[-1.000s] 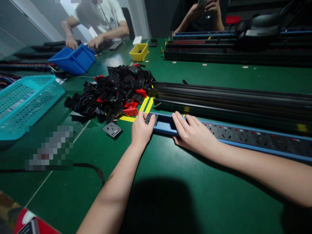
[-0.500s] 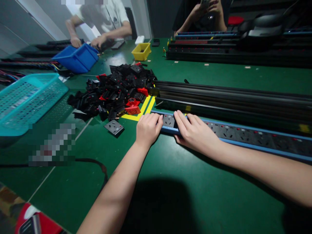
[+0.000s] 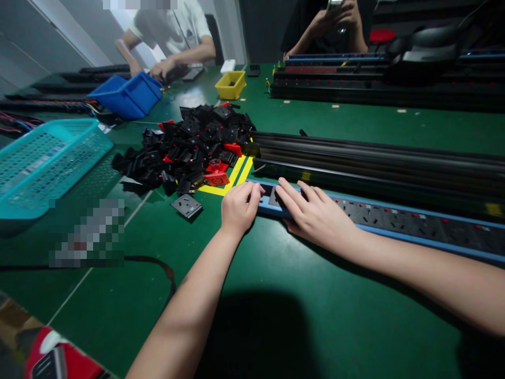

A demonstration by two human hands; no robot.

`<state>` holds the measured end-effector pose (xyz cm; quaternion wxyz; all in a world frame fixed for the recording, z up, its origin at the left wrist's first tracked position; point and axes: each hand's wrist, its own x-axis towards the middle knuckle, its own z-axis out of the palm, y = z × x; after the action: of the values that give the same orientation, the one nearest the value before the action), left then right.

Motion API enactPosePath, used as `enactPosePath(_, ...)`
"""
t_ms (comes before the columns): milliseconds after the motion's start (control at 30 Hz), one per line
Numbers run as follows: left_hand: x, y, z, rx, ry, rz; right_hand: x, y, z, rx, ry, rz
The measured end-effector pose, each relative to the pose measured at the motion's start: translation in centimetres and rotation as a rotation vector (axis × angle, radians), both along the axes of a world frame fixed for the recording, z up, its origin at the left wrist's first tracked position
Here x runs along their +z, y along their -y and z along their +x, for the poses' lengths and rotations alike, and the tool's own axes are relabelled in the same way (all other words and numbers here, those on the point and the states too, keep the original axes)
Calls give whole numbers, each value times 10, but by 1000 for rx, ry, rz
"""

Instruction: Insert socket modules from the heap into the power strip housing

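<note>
A long blue-framed power strip [image 3: 394,221] lies across the green table, its black socket modules in a row. My left hand [image 3: 238,208] is curled at the strip's left end, fingers bent against it. Just to its right my right hand [image 3: 315,216] lies on the strip, fingers stretched out flat over a socket module [image 3: 271,196] near the end. A single loose socket module [image 3: 187,205] lies on the table left of my left hand.
A heap of black and red socket parts [image 3: 189,150] sits behind my hands. Black rails [image 3: 374,158] run to the right. A teal basket [image 3: 43,163] stands left, a blue bin [image 3: 126,95] and yellow bin [image 3: 231,84] farther back. Other people work across the table.
A socket module went into the open slot at the strip's left end. My right hand's fingers moved left over it; my left hand shifted slightly right.
</note>
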<state>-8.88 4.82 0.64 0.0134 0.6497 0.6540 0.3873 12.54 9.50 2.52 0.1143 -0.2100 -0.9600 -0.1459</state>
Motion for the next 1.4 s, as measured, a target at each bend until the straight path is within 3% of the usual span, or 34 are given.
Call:
enactPosePath(133, 2, -1, -2, 60, 190, -2, 0, -1, 1, 83, 71, 65)
enactPosePath(267, 3, -2, -2, 70, 226, -16, 0, 0, 2, 84, 74, 46)
enactPosePath(667, 2, -2, -2, 77, 253, -26, 8, -9, -1, 70, -44, -262)
enactPosePath(1033, 2, -3, -4, 95, 328, -25, 5, -6, 1, 144, 74, -36)
enactPosePath(1400, -6, -14, -12, 119, 586, 17, 4, -2, 0, 131, 73, -25)
